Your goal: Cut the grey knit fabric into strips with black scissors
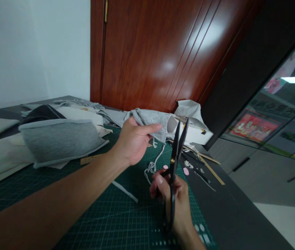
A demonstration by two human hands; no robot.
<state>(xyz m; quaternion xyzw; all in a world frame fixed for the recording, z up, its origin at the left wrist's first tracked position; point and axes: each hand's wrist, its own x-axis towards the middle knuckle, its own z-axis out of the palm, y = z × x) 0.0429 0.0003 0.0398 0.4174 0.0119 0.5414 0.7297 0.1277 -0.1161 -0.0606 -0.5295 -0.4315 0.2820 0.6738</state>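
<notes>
My left hand (134, 142) is closed on a piece of grey fabric (151, 118), thumb on top, held above the mat. From the fabric's lower edge a thin grey strip dangles to a loose tangle of cord (152, 168). In my right hand (174, 198) is a pair of black scissors (173, 152), blades upward and slightly apart, near the fabric's right edge but apart from it. A green cutting mat (105, 215) lies beneath both hands. A short grey strip (125, 191) rests on it between my forearms.
Folded grey fabric (61, 142) and more cloth pieces are piled at left. A white box (196, 133) stands at the back right, near wooden rulers (211, 170), small pink pieces (186, 171) and thread scraps. Behind are a wooden door (147, 52) and a glass-fronted cabinet (279, 114).
</notes>
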